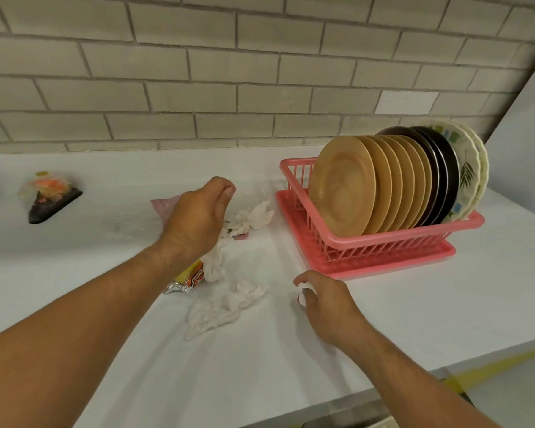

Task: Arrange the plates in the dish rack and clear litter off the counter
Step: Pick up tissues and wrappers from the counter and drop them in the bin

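white counter [491, 273] under a tiled wall [198, 88]. pink rack [383, 239] sits at the right on a matching tray [414, 261]. plates stand on edge in it, packed in one row: tan plates [343, 189] nearest, dark plates [442, 168] behind them, patterned plates [471, 168] at the far end. litter lies mid-counter, left of the rack: a crumpled tissue [254, 216], a bigger tissue [223, 307] nearer the front, a foil wrapper [184, 281] (yellow and red print, partly hidden by the left forearm), a pink wrapper [162, 205] showing from behind the left hand, and clear film [121, 223], barely visible. far left, well apart from the rest, a packet [51, 196] with black and orange print. left hand [198, 217] is over the litter, back up, fingers curled, thumb against forefinger; cannot tell whether it holds anything. right hand [328, 304] is low near the tray's front corner, fingers pinching a small white wad [303, 296]; cannot tell whether the wad touches the counter.
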Available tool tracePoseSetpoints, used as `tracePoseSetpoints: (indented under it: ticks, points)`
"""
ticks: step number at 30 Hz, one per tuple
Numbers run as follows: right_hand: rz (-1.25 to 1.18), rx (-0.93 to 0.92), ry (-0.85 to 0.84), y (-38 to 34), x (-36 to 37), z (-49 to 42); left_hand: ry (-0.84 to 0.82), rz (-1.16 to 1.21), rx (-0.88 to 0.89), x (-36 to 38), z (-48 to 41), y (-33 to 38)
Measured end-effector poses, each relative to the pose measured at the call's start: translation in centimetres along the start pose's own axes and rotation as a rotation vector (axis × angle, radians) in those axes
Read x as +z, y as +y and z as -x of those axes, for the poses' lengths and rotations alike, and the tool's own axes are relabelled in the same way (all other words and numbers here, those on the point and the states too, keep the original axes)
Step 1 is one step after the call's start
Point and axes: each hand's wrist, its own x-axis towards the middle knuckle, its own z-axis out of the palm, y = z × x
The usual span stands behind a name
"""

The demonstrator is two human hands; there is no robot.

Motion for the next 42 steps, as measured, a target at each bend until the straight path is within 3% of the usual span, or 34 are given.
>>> tracePoseSetpoints:
  ticks: [2, 7, 9, 13, 18, 21, 30, 33, 36, 38, 42]
  points:
    - [0.023, -0.045, 0.012, -0.4, 0.3, -0.1, -0.014, -0.02, -0.046, -0.6, 0.0, -0.5]
    - [0.09, -0.045, -0.023, -1.7, 1.4, -0.7, -0.289, -0.14, -0.229, -2.5, 0.6, -1.7]
    - [0.082, -0.093, -0.006, -2.2, 2.1, -1.0, -0.284, -0.141, -0.206, -3.3, 0.8, -2.2]
    - [0.002, -0.128, -0.043, -3.0, 3.2, -1.0, -0.174, 0.189, -0.344, -5.0, 1.1, -3.4]
    - [0.051, -0.2, -0.011, -3.5, 3.9, -0.9, -0.124, -0.263, -0.168, -6.2, 1.8, -5.3]
    - [0.057, -0.197, 0.012, -3.7, 4.1, -0.9, -0.218, -0.4, -0.255, -6.7, 2.3, -6.7]
    - [0.062, -0.173, 0.049, -3.1, 4.4, -0.5, -0.262, -0.544, -0.234, -4.5, 2.1, -10.1]
    - [0.06, -0.157, 0.064, -3.1, 4.4, -0.3, -0.37, -0.653, -0.244, -3.5, 2.2, -10.4]
    - [0.065, -0.138, 0.077, -3.0, 4.6, -0.1, -0.577, -0.63, -0.57, -2.8, 2.9, -11.1]
    - [0.077, -0.121, 0.096, -3.0, 4.7, 0.0, -0.666, -0.639, -0.591, -2.3, 3.9, -11.7]
    - [0.098, -0.087, 0.123, -3.1, 5.0, 0.3, -0.503, -0.353, -0.548, -2.1, 4.4, -12.1]
